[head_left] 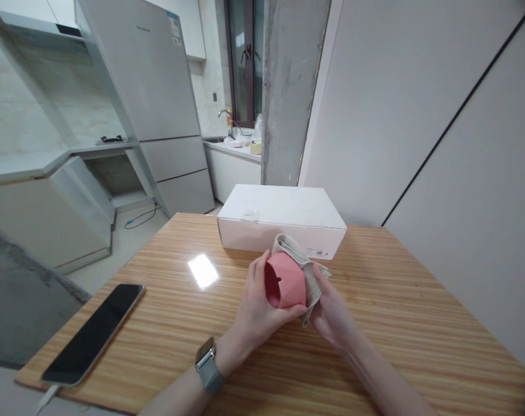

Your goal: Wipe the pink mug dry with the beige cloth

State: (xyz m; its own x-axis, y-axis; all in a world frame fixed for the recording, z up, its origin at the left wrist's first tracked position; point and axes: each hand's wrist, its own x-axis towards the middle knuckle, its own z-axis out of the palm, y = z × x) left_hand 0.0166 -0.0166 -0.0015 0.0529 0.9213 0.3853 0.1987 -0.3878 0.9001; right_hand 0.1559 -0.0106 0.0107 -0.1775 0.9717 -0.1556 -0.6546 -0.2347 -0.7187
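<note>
A pink, faceted, hollow cup-shaped container point(291, 279) is tipped on its side above the table, its dark opening turned left. A small dark mark shows near its rim. My left hand point(259, 294) wraps around the open end, thumb below and fingers above. On the other side, a beige cloth point(311, 276) is draped against the container's base and side. My right hand point(331, 306) grips this cloth and presses it to the container; some of its fingers are hidden behind the cloth.
A white cardboard box point(279, 211) stands just beyond my hands on the wood-grain table point(401, 323). A phone point(95, 332) with a white cable lies at the left edge. A fridge point(145, 92) and a sink counter point(234, 162) are farther back; a wall point(470, 190) borders the right.
</note>
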